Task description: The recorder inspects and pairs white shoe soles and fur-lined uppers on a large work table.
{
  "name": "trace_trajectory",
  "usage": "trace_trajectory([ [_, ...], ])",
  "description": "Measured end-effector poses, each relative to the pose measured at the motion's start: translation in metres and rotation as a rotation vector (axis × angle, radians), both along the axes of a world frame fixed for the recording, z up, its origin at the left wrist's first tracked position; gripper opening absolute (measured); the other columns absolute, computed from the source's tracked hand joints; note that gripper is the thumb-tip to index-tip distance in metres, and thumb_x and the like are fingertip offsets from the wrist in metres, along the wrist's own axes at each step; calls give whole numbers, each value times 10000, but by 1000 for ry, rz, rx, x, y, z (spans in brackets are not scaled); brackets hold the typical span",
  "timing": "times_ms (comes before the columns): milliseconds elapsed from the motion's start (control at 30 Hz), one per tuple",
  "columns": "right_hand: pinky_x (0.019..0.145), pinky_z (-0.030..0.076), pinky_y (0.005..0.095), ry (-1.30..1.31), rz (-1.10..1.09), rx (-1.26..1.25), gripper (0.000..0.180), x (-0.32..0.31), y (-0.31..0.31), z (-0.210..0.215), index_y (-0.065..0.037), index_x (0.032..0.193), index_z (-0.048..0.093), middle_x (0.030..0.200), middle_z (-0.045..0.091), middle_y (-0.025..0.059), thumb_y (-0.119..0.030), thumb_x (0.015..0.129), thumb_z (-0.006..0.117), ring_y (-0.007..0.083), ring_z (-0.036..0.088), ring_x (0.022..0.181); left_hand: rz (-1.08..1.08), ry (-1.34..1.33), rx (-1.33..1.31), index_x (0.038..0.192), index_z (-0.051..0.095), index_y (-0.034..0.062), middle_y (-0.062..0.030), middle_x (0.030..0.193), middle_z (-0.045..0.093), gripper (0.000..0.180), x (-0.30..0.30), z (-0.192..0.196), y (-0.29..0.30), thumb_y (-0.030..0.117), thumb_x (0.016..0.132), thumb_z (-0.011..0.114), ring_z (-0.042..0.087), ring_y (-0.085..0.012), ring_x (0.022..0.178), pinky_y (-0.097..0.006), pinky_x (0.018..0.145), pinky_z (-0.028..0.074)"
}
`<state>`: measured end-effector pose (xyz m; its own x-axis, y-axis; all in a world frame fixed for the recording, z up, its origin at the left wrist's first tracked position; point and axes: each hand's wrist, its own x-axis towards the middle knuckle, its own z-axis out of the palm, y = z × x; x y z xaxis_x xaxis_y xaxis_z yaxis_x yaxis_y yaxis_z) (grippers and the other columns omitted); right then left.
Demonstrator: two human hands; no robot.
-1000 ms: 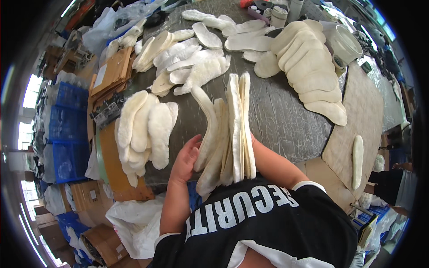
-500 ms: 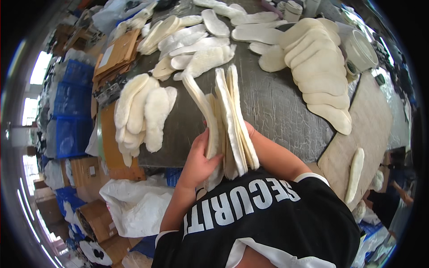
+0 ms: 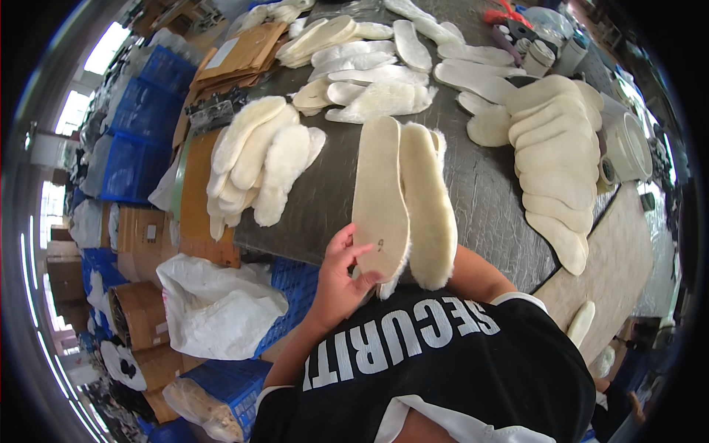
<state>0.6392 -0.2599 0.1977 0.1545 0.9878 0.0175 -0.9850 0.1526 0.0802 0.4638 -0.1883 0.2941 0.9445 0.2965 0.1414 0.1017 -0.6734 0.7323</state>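
Two cream fleece insoles face me side by side, with more layers behind them. My left hand (image 3: 341,277) grips the lower left edge of the left insole (image 3: 380,188), which has a flat beige face and a small dark mark near its heel. Its thumb and a finger lie across that face. The right insole (image 3: 430,214) is fluffy at the rim and overlaps beside it. My right forearm (image 3: 478,275) runs in behind the insoles, so my right hand and its fingers are hidden.
A fluffy insole pile (image 3: 277,166) lies left on the dark table (image 3: 480,199). An overlapping row of insoles (image 3: 557,162) runs down the right, near a white bucket (image 3: 631,148). More insoles (image 3: 377,74) lie at the back. Blue crates (image 3: 136,166) and a white sack (image 3: 218,306) stand left.
The insole bundle, edge-on before, has opened out so the broad faces of two insoles show. My left hand has moved slightly right and down along the left one. The whole view has shifted.
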Motion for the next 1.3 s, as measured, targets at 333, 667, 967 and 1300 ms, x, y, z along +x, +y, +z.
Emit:
trace_trajectory([
  [333,781,486,353,-25,64,20,677,-3,8,18,-17,1371,363,920,555,93,-383,860,615,236,536,854,40,20,-269,1408,285,12,-239,1397,349,872,15,13,9,262,732,775,351,-346,1310,-428,1043,342],
  [667,788,354,304,-141,-11,41,760,-19,85,22,-106,1404,354,779,454,-6,-563,835,565,123,413,724,74,9,3,1336,383,-7,-202,1224,396,769,20,33,41,217,711,773,390,-390,1165,-458,954,391],
  [967,798,299,333,-180,29,234,797,-28,154,-24,-138,1432,323,748,392,-19,-652,837,452,119,375,719,85,-112,38,1288,425,-12,-161,990,546,699,14,15,94,204,712,758,532,-350,906,-426,862,429],
  [1300,820,392,402,-215,-17,-113,599,-13,170,8,-36,1380,357,858,536,101,-398,922,491,242,504,843,246,-428,-949,1342,432,-6,-103,1232,567,469,-13,12,213,-13,885,534,547,-142,1083,-274,920,438],
])
